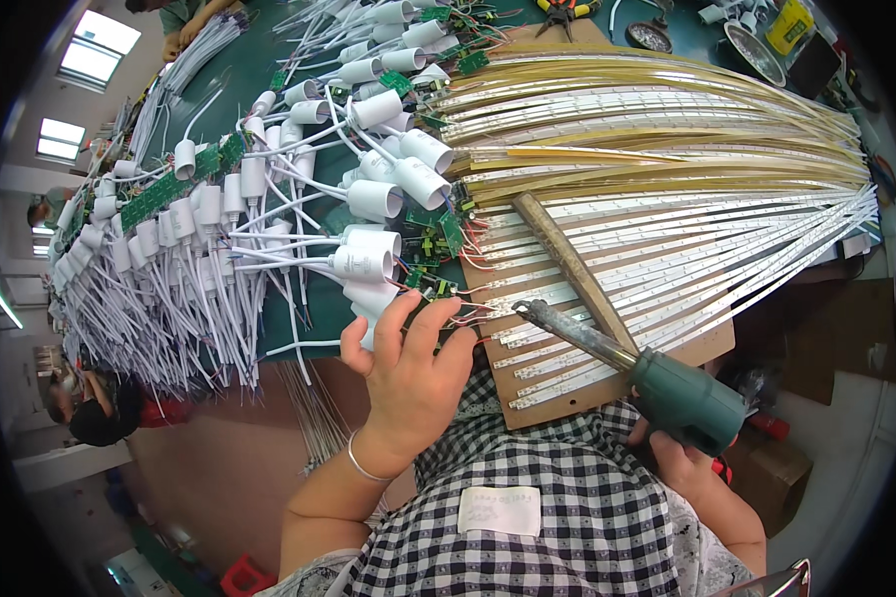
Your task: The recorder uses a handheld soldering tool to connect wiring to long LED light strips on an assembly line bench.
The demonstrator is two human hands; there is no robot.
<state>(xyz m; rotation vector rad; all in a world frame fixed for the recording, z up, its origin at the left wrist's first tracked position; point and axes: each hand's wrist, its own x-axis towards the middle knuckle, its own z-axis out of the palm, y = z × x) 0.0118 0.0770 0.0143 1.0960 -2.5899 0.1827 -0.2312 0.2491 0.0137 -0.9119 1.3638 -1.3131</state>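
My right hand (679, 463) is wrapped around the handle of a green soldering gun (689, 400). Its metal shaft slants up and left, the tip just over the wire end of an LED strip (558, 336). My left hand (413, 363) reaches in beside the tip, its fingers bent around thin wires (471, 316); the thumb is hidden. These wires run between a small green circuit board (433, 287) and the strips. White lamp caps (365, 261) with white cables lie just beyond my left fingers.
Many LED strips fan out over a brown board (528, 408), with a wooden bar (572, 269) across them. Lamp caps and cables (194, 289) heap up at left. Pliers (567, 12), a small round dish (649, 37) and a yellow container (789, 27) are at the back. Other people work farther left.
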